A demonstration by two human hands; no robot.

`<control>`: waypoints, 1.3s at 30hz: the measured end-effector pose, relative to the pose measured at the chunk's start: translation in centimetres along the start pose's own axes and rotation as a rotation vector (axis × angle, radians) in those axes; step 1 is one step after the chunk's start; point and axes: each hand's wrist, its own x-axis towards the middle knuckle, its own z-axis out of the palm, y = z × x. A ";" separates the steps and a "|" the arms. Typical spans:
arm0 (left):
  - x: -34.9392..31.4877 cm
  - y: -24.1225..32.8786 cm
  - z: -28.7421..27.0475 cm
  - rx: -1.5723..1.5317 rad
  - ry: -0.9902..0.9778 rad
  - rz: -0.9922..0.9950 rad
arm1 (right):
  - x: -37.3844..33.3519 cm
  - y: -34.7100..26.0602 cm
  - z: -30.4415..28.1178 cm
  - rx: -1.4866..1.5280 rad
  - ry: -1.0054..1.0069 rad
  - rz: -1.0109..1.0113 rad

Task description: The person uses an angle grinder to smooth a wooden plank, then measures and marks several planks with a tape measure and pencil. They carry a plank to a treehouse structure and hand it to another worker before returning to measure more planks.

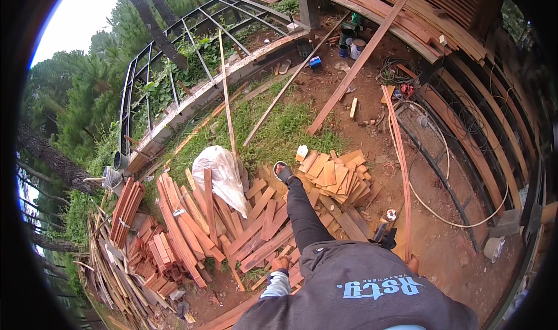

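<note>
A long, narrow reddish plank [401, 173] slants up from beside my right side toward the cables. My right hand [413, 264] is closed round its lower end, partly hidden by my dark top. Over the heap of loose boards [264, 225], my left hand [281, 263] hangs low beside a grey-and-white cuff. Its fingers are too small to read, and any hold on a board cannot be made out. My left foot [283, 172] in a dark sandal is at the heap's far side, beside a stack of short flat boards [337, 176].
A pale plastic sheet [218, 176] covers part of the heap. Bundled reddish strips [127, 211] lie at left. A long beam [360, 62] leans on stacked planks [383, 13]. Hose [442, 220] loops across the soil at right. Paint buckets [356, 48] stand behind.
</note>
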 end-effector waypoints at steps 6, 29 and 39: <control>10.1 14.9 -1.5 0.207 0.286 0.200 | 8.7 -13.1 8.9 -0.045 0.032 0.022; 53.1 67.7 -20.5 -0.022 0.277 0.438 | 39.7 -58.8 29.0 -0.335 0.121 0.028; 48.0 73.8 -10.4 1.049 -0.234 0.447 | 61.3 -68.5 28.7 -0.212 -0.116 -0.022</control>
